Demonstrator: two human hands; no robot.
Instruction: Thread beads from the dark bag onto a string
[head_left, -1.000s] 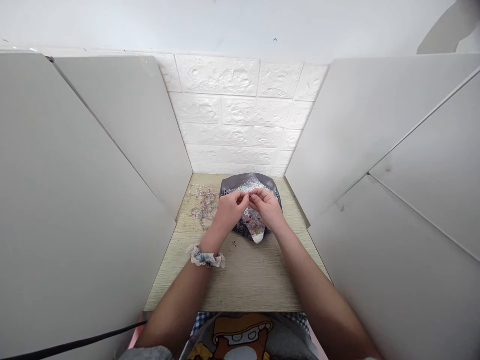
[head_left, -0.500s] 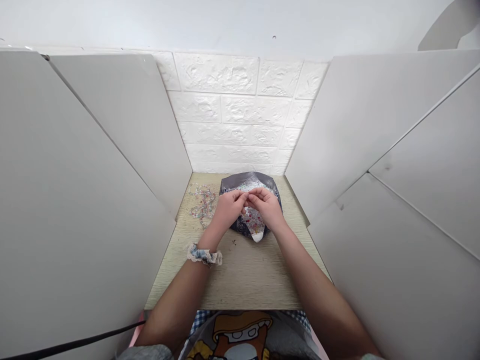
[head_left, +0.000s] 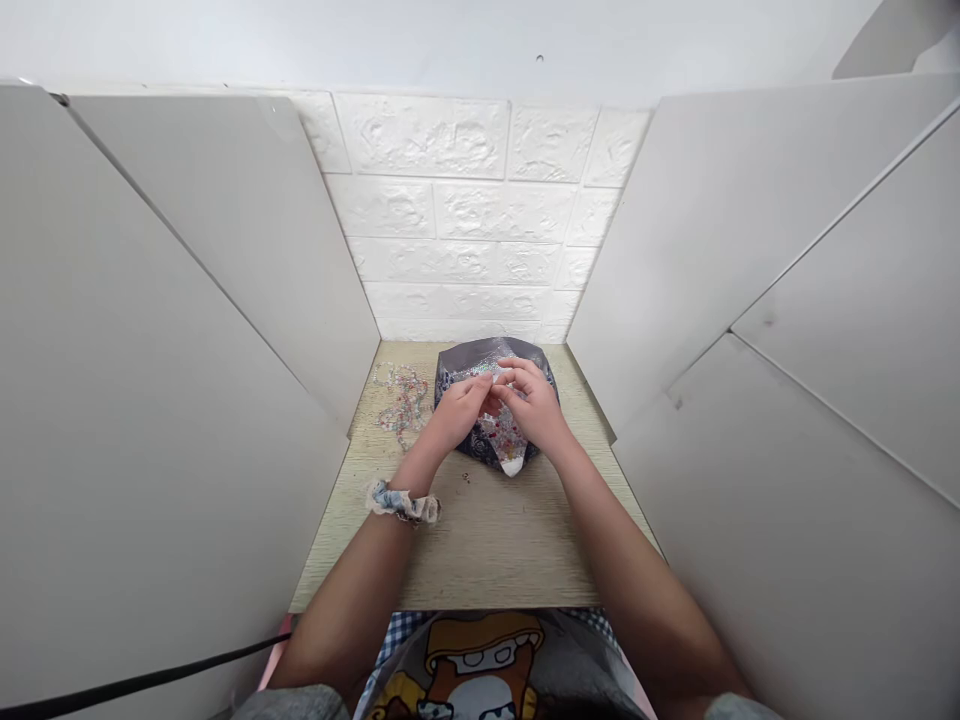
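One table (head_left: 510, 560) carries a dark patterned bag (head_left: 461, 355) near its far edge, colourful beads (head_left: 504, 445) showing at the front. Above it, the left hand (head_left: 457, 410) and right hand (head_left: 534, 405) meet, fingers bent inward; what they grasp, if anything, I cannot tell. Beaded strands (head_left: 405, 405) lie towards the far-left corner. Steady wrists and light fingertips, kept over the bag, would suit such close work.
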